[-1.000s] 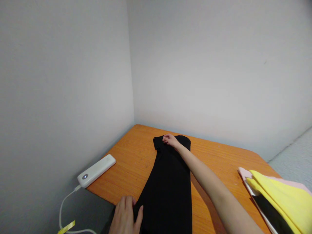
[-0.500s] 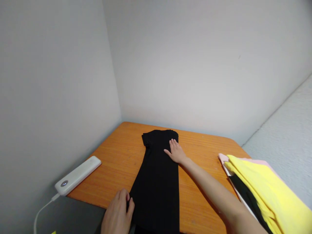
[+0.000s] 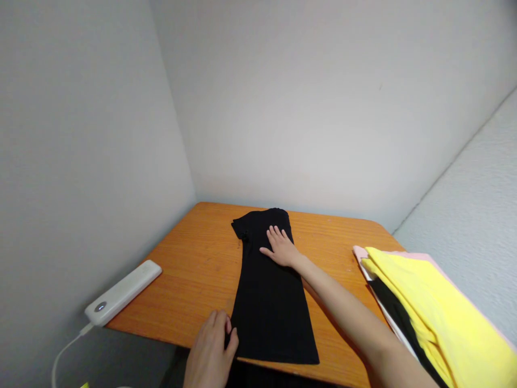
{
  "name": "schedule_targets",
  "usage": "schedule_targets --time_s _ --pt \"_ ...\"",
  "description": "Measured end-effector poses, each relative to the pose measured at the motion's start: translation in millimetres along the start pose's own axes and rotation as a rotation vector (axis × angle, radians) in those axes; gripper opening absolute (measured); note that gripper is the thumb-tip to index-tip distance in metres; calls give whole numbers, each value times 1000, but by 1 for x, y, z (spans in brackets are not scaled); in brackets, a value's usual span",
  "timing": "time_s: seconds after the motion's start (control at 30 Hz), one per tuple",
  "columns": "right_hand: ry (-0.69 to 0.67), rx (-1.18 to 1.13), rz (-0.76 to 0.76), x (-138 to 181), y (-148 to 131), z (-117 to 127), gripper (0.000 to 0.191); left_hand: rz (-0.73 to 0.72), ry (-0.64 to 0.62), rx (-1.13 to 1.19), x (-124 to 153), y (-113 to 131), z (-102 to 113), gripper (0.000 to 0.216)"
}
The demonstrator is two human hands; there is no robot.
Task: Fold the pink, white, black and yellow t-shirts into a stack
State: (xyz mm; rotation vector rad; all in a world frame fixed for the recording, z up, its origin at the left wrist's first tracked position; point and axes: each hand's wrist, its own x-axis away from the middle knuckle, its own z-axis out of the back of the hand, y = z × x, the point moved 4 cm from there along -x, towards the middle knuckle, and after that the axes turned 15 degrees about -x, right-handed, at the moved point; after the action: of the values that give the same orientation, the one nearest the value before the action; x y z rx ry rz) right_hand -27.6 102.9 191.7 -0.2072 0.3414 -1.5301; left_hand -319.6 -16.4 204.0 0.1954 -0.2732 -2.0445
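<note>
Shirt (image 3: 271, 293), black and folded into a long narrow strip, lies on the table (image 3: 194, 269), running from the near edge away toward the back wall (image 3: 307, 118).

The right hand (image 3: 280, 249) rests palm down on the strip's far part, arm stretched out low over the wood, fingers (image 3: 275, 235) lightly spread and flat on the cloth. Just beyond the fingertips is the strip's far end, with a small fold at its left corner.

The left hand (image 3: 212, 350) sits at the near left corner of the strip, back of the hand up, fingers close together and curled at the cloth's edge, thumb lying on the black fabric. Whether it pinches the edge cannot be told.

Well to the left of those fingers a white power bank (image 3: 123, 292) lies at the table's left edge, its cable (image 3: 67, 349) hanging off below. To the right of the right forearm, near but apart, a pile (image 3: 428, 307) of folded clothes overhangs the right end: yellow on top, pink and black under it.

Bare wood lies open on both sides of the strip and beyond the right fingertips up to the wall. The near edge runs just under the left hand, and the strip's near end lies close to it.
</note>
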Motion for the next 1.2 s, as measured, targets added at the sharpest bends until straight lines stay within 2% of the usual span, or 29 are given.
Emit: schedule_targets --time_s 0.17,0.3,0.4,0.5,0.63,0.8,0.9,1.0,1.2 --pt "27 -32 -21 24 -12 -17 93 -24 24 0 5 1 -4 14" --pt "46 -41 -22 39 -13 -17 92 -61 77 -3 10 1 -10 9" --pt "-10 -80 -26 42 -13 -14 92 -79 93 -16 11 2 -13 10" --pt "-45 -135 -61 31 -12 -5 93 -96 69 -29 9 3 -13 11" --pt "25 -143 -91 -4 -10 11 88 -115 22 -32 4 4 -8 6" --pt "20 -102 -157 -43 -5 3 69 4 -96 -33 -11 6 1 24" --pt "29 -86 -177 -50 -3 -10 69 76 -42 -81 -33 6 13 31" --pt "48 -67 -183 -51 0 -19 71 110 62 -148 -72 1 26 35" --pt "80 -43 -160 -52 4 -24 75 204 93 -157 -194 -16 34 34"
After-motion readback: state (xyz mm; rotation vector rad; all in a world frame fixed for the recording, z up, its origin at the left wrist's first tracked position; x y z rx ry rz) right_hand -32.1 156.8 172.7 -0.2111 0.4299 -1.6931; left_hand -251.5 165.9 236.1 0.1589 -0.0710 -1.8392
